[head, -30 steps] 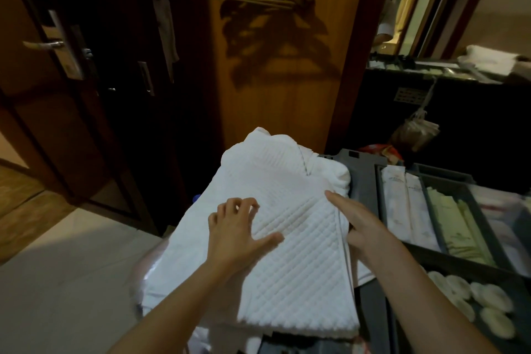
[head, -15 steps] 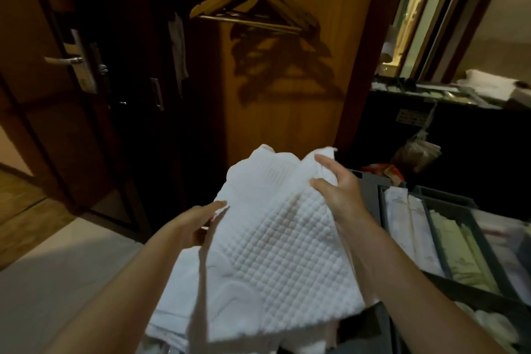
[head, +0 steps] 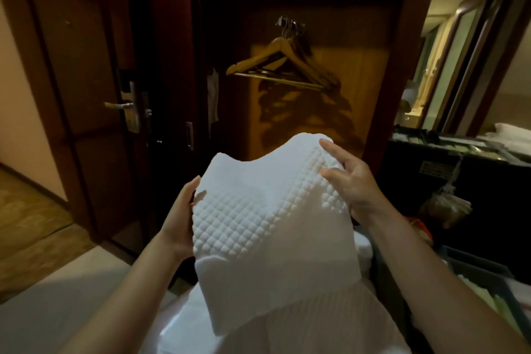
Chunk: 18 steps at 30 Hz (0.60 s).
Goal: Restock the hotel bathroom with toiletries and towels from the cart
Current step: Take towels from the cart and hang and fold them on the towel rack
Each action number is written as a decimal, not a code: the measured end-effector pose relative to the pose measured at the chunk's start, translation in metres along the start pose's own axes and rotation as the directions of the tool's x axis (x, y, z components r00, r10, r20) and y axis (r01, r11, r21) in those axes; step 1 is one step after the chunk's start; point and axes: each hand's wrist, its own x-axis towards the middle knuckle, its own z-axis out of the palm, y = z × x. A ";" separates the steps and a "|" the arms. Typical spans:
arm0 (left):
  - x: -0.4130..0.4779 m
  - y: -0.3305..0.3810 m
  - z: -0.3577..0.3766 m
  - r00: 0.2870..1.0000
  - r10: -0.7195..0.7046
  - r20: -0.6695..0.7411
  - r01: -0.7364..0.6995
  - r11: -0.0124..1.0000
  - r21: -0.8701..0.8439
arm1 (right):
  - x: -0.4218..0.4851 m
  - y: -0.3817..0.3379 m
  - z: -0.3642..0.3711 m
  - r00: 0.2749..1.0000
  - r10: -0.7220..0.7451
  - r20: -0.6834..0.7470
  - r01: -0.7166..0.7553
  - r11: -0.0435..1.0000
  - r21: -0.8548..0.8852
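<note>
Both hands are gripping the towel (head: 258, 210): left hand (head: 179, 215) clasping its left edge, right hand (head: 353, 181) holding its farther, higher right corner.

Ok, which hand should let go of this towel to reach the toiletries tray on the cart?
Probably the right hand: it holds the towel at its right edge, the side where the tray lies. The left hand grips the towel's left side and could keep it.
</note>
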 end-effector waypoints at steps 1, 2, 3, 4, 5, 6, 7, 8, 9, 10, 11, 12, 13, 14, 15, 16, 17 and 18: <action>-0.002 0.002 0.004 1.000 0.002 0.015 -0.002 1.000 0.014 | 0.004 -0.002 -0.002 1.000 -0.008 0.005 0.008 1.000 -0.004; -0.005 0.004 0.008 1.000 0.004 0.017 -0.004 1.000 0.030 | 0.007 -0.005 -0.003 1.000 -0.014 0.015 0.014 1.000 -0.009; -0.009 0.006 0.012 1.000 0.003 0.009 -0.004 0.999 0.047 | 0.010 -0.007 -0.004 0.999 -0.016 0.034 0.017 1.000 -0.016; -0.012 0.008 0.015 1.000 -0.002 -0.006 0.002 0.998 0.062 | 0.012 -0.009 -0.005 0.998 -0.014 0.061 0.016 0.999 -0.029; -0.015 0.010 0.018 1.000 -0.005 -0.029 0.007 0.997 0.074 | 0.015 -0.010 -0.006 0.996 -0.008 0.090 0.012 0.999 -0.049; -0.019 0.013 0.022 0.999 -0.003 -0.053 0.008 0.996 0.087 | 0.017 -0.012 -0.007 0.993 0.003 0.115 0.006 0.997 -0.075; -0.023 0.017 0.026 0.997 0.004 -0.074 0.004 0.995 0.102 | 0.019 -0.014 -0.008 0.991 0.020 0.130 -0.007 0.995 -0.103; -0.028 0.020 0.031 0.996 0.015 -0.087 -0.005 0.993 0.115 | 0.021 -0.014 -0.009 0.990 0.042 0.133 -0.025 0.991 -0.129; -0.032 0.023 0.036 0.995 0.028 -0.096 -0.015 0.992 0.129 | 0.022 -0.014 -0.009 0.989 0.064 0.132 -0.044 0.987 -0.153; -0.036 0.026 0.040 0.993 0.044 -0.110 -0.027 0.989 0.147 | 0.023 -0.013 -0.010 0.988 0.080 0.129 -0.056 0.982 -0.182; -0.040 0.028 0.045 0.990 0.065 -0.128 -0.043 0.985 0.166 | 0.024 -0.012 -0.011 0.988 0.090 0.127 -0.061 0.974 -0.218; -0.043 0.029 0.051 0.985 0.090 -0.145 -0.063 0.981 0.183 | 0.025 -0.009 -0.011 0.987 0.102 0.122 -0.067 0.964 -0.257; -0.046 0.030 0.057 0.980 0.118 -0.160 -0.085 0.976 0.199 | 0.025 -0.006 -0.011 0.986 0.126 0.113 -0.090 0.955 -0.283; -0.048 0.030 0.064 0.974 0.148 -0.172 -0.109 0.970 0.217 | 0.025 -0.003 -0.011 0.981 0.166 0.099 -0.131 0.949 -0.287; -0.050 0.029 0.071 0.965 0.181 -0.188 -0.135 0.962 0.236 | 0.024 0.000 -0.010 0.973 0.212 0.087 -0.182 0.947 -0.263; -0.051 0.029 0.079 0.954 0.217 -0.206 -0.162 0.954 0.254 | 0.022 0.002 -0.008 0.964 0.253 0.086 -0.228 0.947 -0.228; -0.052 0.027 0.087 0.940 0.254 -0.226 -0.189 0.944 0.271 | 0.020 0.002 -0.007 0.956 0.275 0.098 -0.251 0.946 -0.202; -0.052 0.026 0.095 0.924 0.290 -0.249 -0.215 0.933 0.290 | 0.018 0.002 -0.006 0.954 0.276 0.114 -0.249 0.947 -0.205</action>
